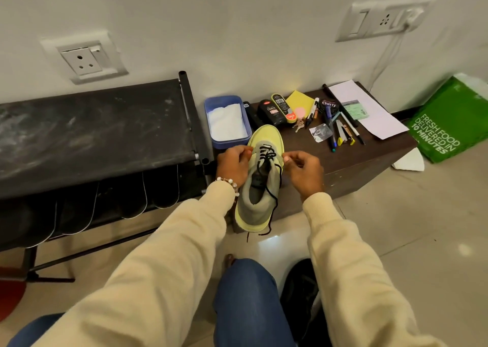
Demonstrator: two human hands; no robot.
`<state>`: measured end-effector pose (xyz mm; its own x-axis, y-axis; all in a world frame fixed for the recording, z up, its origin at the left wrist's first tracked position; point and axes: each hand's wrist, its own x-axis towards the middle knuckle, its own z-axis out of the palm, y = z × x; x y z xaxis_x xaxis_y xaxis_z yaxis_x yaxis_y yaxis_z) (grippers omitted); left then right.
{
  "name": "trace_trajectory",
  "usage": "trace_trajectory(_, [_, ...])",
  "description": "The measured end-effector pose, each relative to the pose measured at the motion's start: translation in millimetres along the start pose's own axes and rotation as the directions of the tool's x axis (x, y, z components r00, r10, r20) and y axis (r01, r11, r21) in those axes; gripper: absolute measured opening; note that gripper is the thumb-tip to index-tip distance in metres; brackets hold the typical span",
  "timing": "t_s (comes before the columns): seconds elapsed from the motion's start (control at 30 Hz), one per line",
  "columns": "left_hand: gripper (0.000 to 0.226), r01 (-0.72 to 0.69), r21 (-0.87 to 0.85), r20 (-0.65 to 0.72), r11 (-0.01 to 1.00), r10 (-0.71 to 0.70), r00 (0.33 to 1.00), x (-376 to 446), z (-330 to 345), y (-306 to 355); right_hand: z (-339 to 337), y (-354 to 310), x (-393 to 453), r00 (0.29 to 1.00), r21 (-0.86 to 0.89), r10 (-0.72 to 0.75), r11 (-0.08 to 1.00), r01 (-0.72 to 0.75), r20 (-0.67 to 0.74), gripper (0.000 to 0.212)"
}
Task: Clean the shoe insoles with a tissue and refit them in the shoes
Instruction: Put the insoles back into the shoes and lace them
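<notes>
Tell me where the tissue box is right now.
In the head view, the blue tissue box sits at the left end of the low brown table, just beyond the shoe's toe, beside the black rack.

Corner of a room with a white wall and pale tiles

A plain white painted wall (237,30) carries two white socket plates (84,59); a black fabric-topped metal rack (92,125) and dark brown wooden bench (369,156) stand on glossy beige floor tiles (422,228).
</notes>
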<state>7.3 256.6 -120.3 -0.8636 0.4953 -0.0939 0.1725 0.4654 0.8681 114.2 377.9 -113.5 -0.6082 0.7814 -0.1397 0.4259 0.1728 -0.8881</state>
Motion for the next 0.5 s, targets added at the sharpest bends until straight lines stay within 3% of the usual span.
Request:
trace_trajectory(0.1, [0.022, -0.022, 0.020, 0.002, 1.000, 0.022, 1.000, 12.7, 9.8, 6.1, 8.1, 0.8, 13.5, 0.997, 0.024, 0.002, 1.000, -0.004, 0.079, 0.018])
trace_trajectory(0.33, [0.012, -0.232, 0.177, 0.059, 0.957, 0.224, 0.973, 28.6, 10.0, 2.6, 14.9, 7.0, 26.3, 0.992, -0.030, -0.041, 0.999, 0.045, 0.122, 0.014])
trace_trajectory(0.5, [0.012, -0.282, 0.297, 0.053, 0.912, 0.279, 0.959, 28.6, 14.0, 1.6, 19.5, 9.2, 26.1, 0.991, -0.038, -0.082, 0.996, 0.087, 0.101, 0.011])
